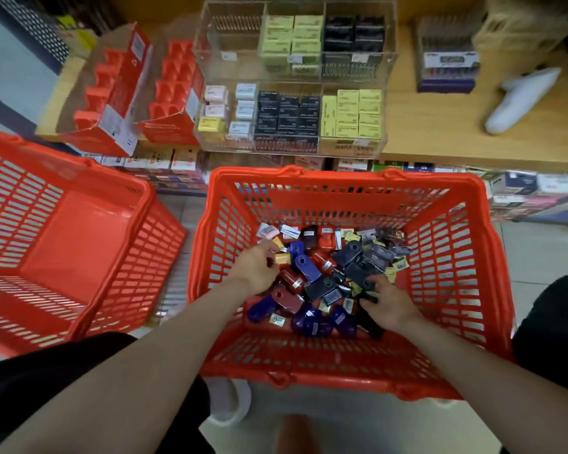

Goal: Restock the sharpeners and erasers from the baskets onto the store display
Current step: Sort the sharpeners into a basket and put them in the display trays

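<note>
Reaching into the orange basket [348, 181], L hand [254, 271] pinches a yellow eraser [283, 258] while R hand [386, 298] curls on black sharpeners [369, 317]; display case [289, 116] sits straight ahead, above basket.

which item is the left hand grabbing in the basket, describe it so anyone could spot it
Start at the orange basket holding the loose stock, directly before the person. At its left side the left hand pinches a small yellow block. Its neighbours are blue, red and black sharpeners; it alone is yellow.

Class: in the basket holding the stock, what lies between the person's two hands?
Head view: loose sharpeners, dark blue, maroon and black, fill the stretch between left hand and right hand.
</note>
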